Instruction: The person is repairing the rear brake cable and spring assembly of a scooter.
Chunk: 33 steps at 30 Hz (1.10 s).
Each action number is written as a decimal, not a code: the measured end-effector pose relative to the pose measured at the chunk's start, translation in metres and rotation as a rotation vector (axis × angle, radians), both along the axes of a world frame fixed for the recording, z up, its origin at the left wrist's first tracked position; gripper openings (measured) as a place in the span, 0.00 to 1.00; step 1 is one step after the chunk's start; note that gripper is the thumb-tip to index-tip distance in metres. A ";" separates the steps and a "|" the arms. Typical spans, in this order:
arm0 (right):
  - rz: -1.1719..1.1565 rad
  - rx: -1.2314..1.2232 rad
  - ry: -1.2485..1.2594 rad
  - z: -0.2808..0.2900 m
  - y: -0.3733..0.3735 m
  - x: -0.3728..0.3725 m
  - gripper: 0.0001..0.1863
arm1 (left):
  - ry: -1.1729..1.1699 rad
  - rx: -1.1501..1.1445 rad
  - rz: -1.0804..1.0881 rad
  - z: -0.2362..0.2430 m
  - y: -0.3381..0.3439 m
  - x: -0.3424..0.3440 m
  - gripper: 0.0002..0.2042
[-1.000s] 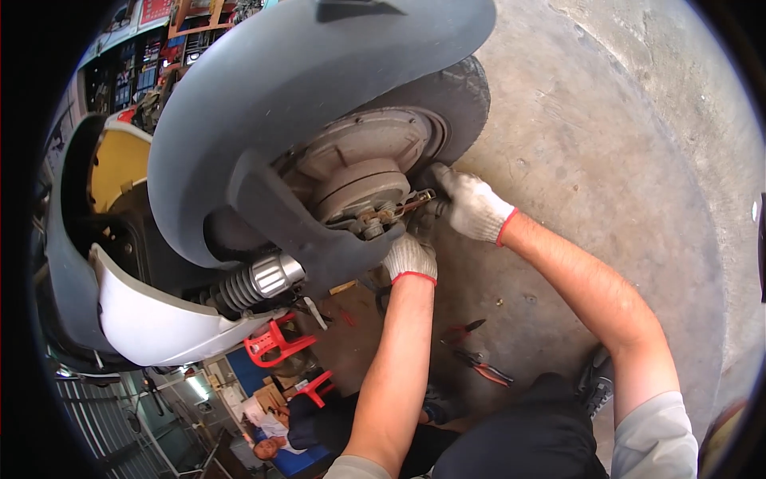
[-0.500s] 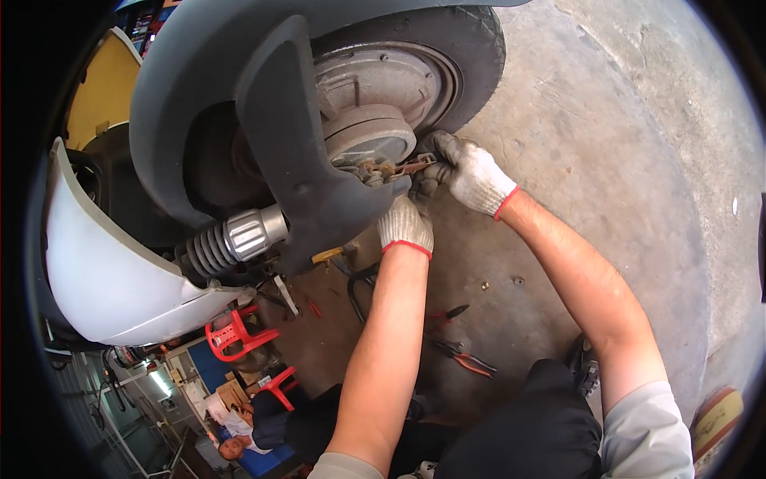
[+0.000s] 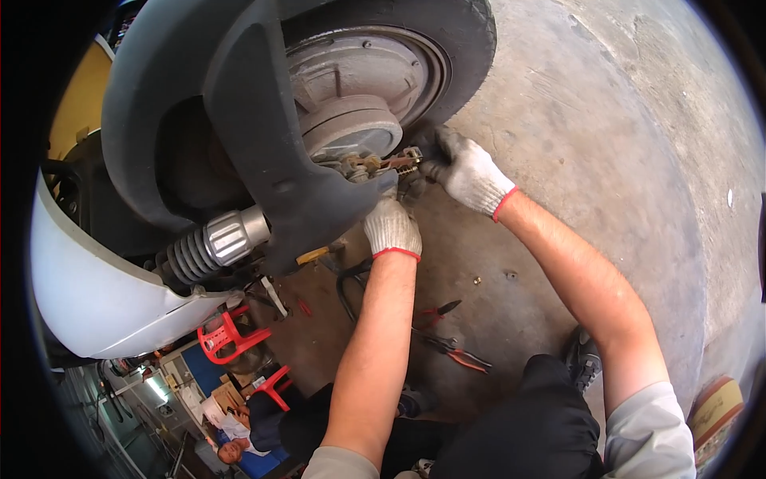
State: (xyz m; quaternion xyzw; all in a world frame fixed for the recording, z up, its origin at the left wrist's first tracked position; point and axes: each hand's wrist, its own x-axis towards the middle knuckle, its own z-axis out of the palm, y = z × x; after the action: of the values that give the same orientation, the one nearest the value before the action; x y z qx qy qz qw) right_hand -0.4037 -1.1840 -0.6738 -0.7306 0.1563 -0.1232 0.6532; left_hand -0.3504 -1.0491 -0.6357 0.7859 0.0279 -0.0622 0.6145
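Note:
At the wheel hub, a rusty brake arm [image 3: 391,164] with a small coil spring at its tip sticks out past the dark grey plastic cover [image 3: 307,203]. My left hand [image 3: 394,226], in a white knitted glove with a red cuff, reaches up beside the cover. Its bent, dirty fingertips lie just under the spring, partly hidden by the cover. My right hand [image 3: 471,174], gloved alike, is right of the arm's tip. Its thumb and fingers are pinched together by the tip; what lies between them is too small to make out.
The black tyre [image 3: 471,68] and a silver shock absorber [image 3: 231,238] flank the work. Pliers [image 3: 459,351] with red-and-black handles, a second red-handled tool [image 3: 439,311] and a small brass nut [image 3: 477,280] lie on the concrete floor. Red plastic chairs [image 3: 231,339] and a seated person [image 3: 239,439] are behind.
The wheel and cover have shifted left in the view. My right fingers have drawn a little away from the brake arm's tip, and the spring there now shows. My left hand stays beneath it.

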 end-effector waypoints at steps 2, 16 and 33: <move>0.023 0.106 -0.043 -0.004 0.006 -0.007 0.19 | 0.244 -0.243 0.086 0.005 -0.001 -0.006 0.11; 0.049 0.362 0.052 0.000 0.041 -0.002 0.15 | 0.282 -0.259 0.123 0.002 0.010 0.002 0.11; 0.129 -0.447 0.095 0.011 0.027 -0.014 0.12 | 0.219 -0.076 -0.038 0.022 0.001 -0.011 0.09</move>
State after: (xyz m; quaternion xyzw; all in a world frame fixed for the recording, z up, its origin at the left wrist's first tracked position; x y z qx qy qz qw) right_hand -0.4180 -1.1574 -0.6633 -0.8704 0.1089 -0.0781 0.4738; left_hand -0.3611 -1.0481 -0.6132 0.7511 0.0777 -0.1605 0.6357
